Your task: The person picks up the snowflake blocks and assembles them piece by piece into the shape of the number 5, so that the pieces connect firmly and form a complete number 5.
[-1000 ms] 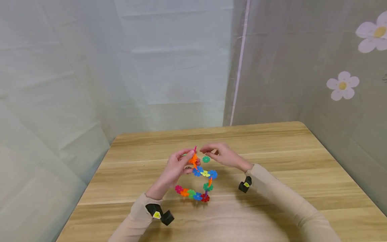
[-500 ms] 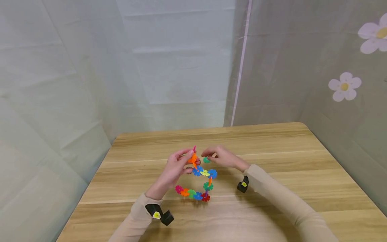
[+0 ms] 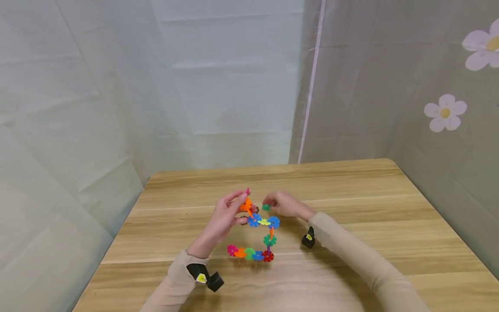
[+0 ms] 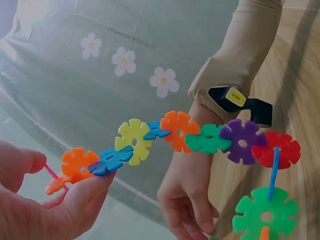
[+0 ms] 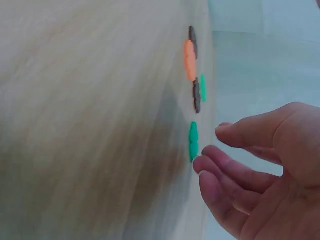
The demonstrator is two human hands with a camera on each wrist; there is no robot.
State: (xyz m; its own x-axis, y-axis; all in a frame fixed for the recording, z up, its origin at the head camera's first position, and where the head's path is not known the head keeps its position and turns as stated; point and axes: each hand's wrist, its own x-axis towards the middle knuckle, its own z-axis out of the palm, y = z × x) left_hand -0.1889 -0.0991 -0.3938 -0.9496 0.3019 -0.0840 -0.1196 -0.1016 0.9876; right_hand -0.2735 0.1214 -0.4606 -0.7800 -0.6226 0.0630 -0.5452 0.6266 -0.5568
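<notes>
My left hand (image 3: 226, 214) pinches one end of a chain of flower-shaped interlocking discs (image 3: 254, 220). The gripped end has orange and pink discs, seen near the thumb in the left wrist view. From there the chain hangs above the table through blue, yellow, green, purple and red discs. My right hand (image 3: 287, 204) is low over the wood beyond the chain, beside a loose green disc (image 3: 266, 207). In the right wrist view its fingertips (image 5: 201, 164) reach one end of that green disc (image 5: 194, 141), and the thumb stays apart from it.
Several more loose discs lie on the table (image 3: 351, 186) behind the left hand, among them a brown disc (image 5: 197, 97), an orange disc (image 5: 190, 60) and a light green disc (image 5: 203, 89). Hanging curtains (image 3: 234, 86) stand beyond the table's edges.
My right hand has come down and nearer to the green disc, whose edge it now partly covers. The left hand keeps its grip on the chain, which has swung slightly.
</notes>
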